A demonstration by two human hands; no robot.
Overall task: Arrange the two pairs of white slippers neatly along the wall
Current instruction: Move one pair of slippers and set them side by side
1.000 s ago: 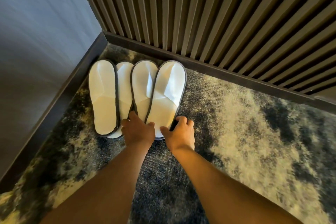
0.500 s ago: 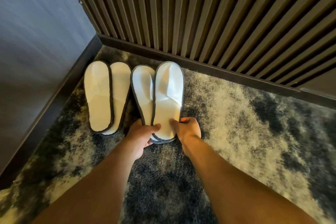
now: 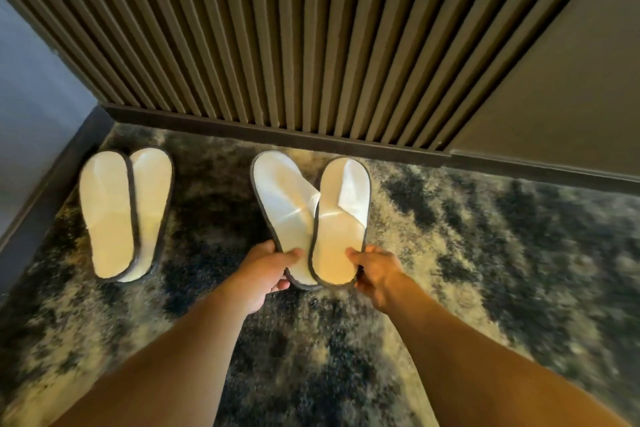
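Two pairs of white slippers with dark trim are in view. The first pair lies on the carpet in the left corner, one slipper overlapping the other, toes toward the slatted wall. The second pair is further right, toes near the baseboard. My left hand grips the heel of its left slipper. My right hand grips the heel of its right slipper, which overlaps the left one. Whether this pair rests on the carpet or is lifted, I cannot tell.
A dark slatted wall with a dark baseboard runs across the back. A grey wall closes the left side. A mottled blue and cream carpet covers the floor, with open floor to the right.
Both hands have carried the right-hand pair away from the corner pair, to the right along the wall. A wide gap of carpet now separates the two pairs.
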